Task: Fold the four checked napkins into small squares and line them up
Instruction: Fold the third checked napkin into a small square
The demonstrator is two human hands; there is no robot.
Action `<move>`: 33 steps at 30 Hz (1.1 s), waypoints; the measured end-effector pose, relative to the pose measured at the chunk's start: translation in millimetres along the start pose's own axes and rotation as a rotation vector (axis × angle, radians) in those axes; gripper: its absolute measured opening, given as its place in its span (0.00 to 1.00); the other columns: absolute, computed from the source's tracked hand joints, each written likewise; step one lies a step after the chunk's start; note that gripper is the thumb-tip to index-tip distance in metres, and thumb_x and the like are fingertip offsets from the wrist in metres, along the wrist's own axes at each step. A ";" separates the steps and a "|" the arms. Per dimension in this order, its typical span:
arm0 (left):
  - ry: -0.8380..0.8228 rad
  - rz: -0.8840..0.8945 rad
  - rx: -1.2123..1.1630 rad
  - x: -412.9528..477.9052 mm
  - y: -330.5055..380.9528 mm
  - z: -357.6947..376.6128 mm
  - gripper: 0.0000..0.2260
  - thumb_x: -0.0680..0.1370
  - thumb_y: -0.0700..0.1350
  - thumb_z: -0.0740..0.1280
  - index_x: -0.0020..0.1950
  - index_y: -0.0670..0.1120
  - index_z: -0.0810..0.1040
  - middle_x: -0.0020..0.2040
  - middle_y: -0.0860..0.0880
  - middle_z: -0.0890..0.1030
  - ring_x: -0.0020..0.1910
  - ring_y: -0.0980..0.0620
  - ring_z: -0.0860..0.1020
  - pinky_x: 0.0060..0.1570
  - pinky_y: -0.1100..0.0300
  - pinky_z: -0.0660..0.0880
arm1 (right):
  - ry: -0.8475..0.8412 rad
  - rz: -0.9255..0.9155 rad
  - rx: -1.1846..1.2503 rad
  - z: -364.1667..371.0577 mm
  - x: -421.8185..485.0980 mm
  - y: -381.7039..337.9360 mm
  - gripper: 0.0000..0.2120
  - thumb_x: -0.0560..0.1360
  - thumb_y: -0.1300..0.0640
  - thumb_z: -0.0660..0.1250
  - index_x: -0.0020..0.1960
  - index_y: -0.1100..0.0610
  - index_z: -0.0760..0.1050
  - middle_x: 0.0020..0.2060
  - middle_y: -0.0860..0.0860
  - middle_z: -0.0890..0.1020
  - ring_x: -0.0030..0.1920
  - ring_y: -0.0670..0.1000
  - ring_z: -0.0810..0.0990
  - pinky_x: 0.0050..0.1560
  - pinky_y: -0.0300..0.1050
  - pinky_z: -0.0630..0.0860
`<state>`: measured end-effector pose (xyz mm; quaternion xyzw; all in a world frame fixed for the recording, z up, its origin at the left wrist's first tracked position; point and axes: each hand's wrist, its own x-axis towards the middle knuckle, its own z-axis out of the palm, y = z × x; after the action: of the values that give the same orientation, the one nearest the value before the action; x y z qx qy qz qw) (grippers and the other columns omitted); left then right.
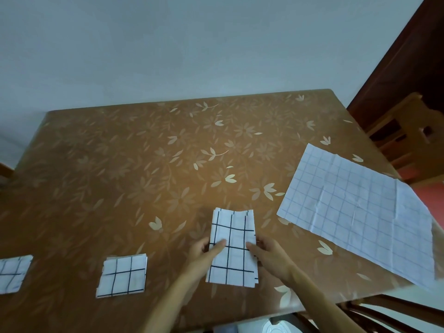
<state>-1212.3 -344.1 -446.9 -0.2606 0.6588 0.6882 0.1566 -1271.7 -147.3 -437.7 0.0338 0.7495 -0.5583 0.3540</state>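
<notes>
The third napkin [231, 247], a long strip near the surface's [134, 164] front edge, lies pinched at mid-length between the left hand [206, 254] and right hand [270, 257]; next probably comes halving it into a square beside the two folded squares [123, 275], the flat napkin [355, 212] still waiting at the right edge.

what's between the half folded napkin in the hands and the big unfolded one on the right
Nothing. In the head view, only bare floral tablecloth separates the half-folded napkin, held by both hands, from the unfolded napkin; they lie apart.
</notes>
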 end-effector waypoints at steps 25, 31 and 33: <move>-0.041 -0.071 -0.070 -5.5 -2.5 -25.7 0.10 0.77 0.42 0.71 0.58 0.49 0.80 0.47 0.51 0.87 0.47 0.46 0.85 0.47 0.50 0.82 | -0.112 0.067 0.475 -9.1 -12.0 17.8 0.13 0.78 0.64 0.66 0.62 0.58 0.80 0.54 0.61 0.84 0.50 0.60 0.84 0.50 0.54 0.81; -0.039 -0.105 -0.274 -1.5 -6.1 -20.5 0.09 0.77 0.36 0.68 0.57 0.40 0.80 0.49 0.36 0.84 0.40 0.42 0.82 0.34 0.55 0.80 | -0.096 0.257 0.731 -0.2 -9.4 35.4 0.15 0.77 0.65 0.60 0.63 0.67 0.73 0.36 0.59 0.79 0.37 0.56 0.71 0.35 0.42 0.74; -0.060 -0.079 -0.228 -2.6 -8.4 -20.5 0.08 0.80 0.35 0.63 0.51 0.39 0.83 0.49 0.35 0.84 0.41 0.42 0.82 0.36 0.53 0.80 | -0.117 0.268 0.707 -1.7 -9.3 35.6 0.18 0.78 0.64 0.56 0.65 0.70 0.73 0.29 0.54 0.73 0.33 0.52 0.66 0.39 0.43 0.70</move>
<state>-1202.3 -363.3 -452.2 -0.2816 0.5605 0.7595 0.1725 -1249.7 -129.4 -461.1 0.2195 0.4780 -0.7323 0.4325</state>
